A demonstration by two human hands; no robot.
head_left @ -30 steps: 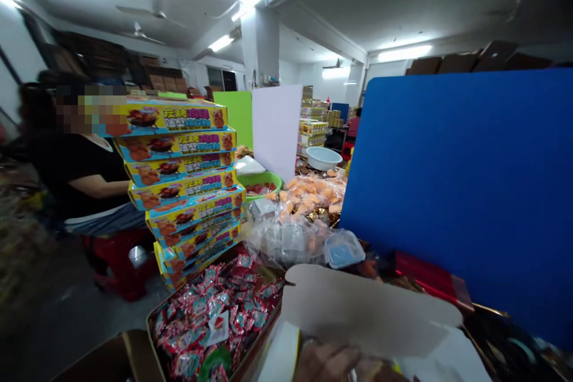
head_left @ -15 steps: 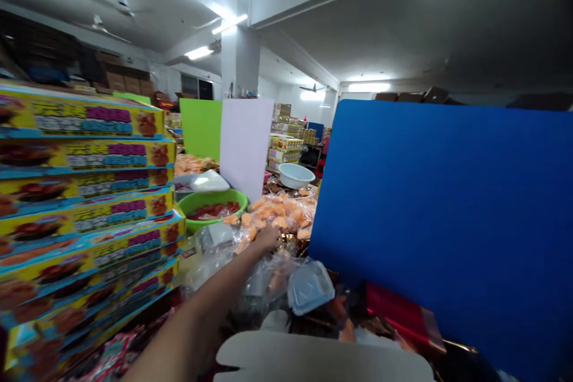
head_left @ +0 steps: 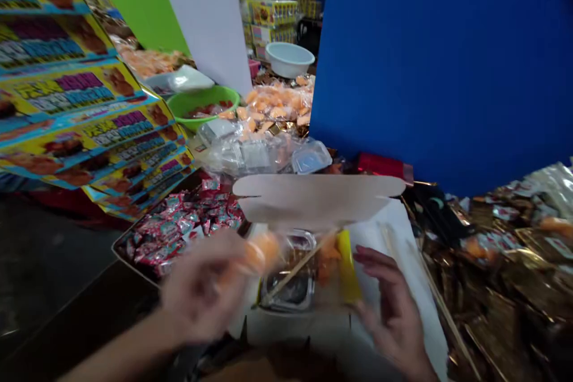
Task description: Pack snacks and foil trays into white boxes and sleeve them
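Observation:
My left hand [head_left: 203,286], smeared by motion, is closed on an orange packet [head_left: 265,250] over the left side of an open white cardboard box [head_left: 264,325]. In the box lie a clear plastic tray [head_left: 293,298], a thin wooden stick [head_left: 293,274], an orange piece [head_left: 329,259] and a yellow strip [head_left: 348,265]. My right hand [head_left: 394,310] is at the box's right side, its fingers apart and nothing held, close to the yellow strip. The box's far flap [head_left: 317,197] stands raised.
Printed yellow boxes [head_left: 80,92] are stacked at left, above a carton of small red packets [head_left: 183,221]. Beyond are a green basin [head_left: 215,95], orange packets [head_left: 280,101] and a clear lidded tub [head_left: 311,157]. A blue board [head_left: 439,65] stands behind golden packets [head_left: 505,298] at right.
My left hand has come back from the far orange pile to the box with an orange packet in it. The view has tilted down, and my right hand now shows.

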